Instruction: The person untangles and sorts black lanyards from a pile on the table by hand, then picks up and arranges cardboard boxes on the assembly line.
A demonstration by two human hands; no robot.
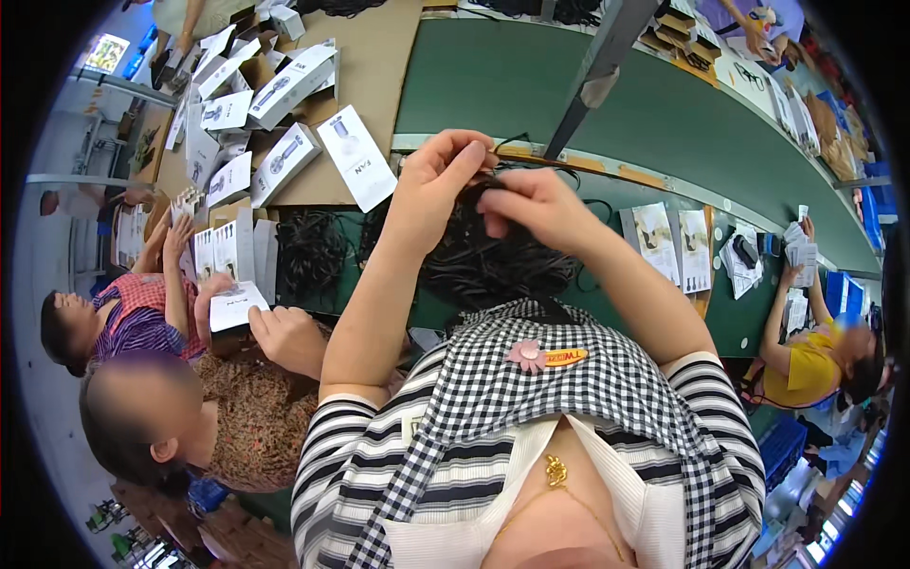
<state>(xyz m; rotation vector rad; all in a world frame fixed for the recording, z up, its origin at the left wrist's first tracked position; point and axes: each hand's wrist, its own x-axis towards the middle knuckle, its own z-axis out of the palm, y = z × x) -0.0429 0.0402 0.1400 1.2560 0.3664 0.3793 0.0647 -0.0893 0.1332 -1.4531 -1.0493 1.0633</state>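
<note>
The black cable (472,193) is held in the air above the far side of the cable pile (502,261), which lies on the green bench (730,318) and serves as the reference for all positions below.

Handling: the cable appears light, thin and flexible. It should bend freely, offer little stiffness and tangle easily with neighbouring strands. Its smooth-looking jacket may slide slightly under a loose grip. Breakage seems unlikely, although sharp kinks are best avoided. The suitable hold is a fingertip pinch on a gathered section, with the 2nd hand supporting the strand close by.

Fingers, left hand (441,175): the thumb and index finger are pressed together at their tips, pinching the cable above the pile; the remaining fingers are folded behind them.

Fingers, right hand (538,204): these are curled inward, beside the left fingertips and against the dark strand. The contact surfaces are partly hidden; whether the grip is fully closed cannot be told.

Surroundings: a smaller cable heap (311,254) lies to the left of the pile. A flat white carton (358,159) lies beyond the pile on its left, near a stack of white cartons (294,85). To the right of the pile are 2 printed white packages (654,247).
</note>
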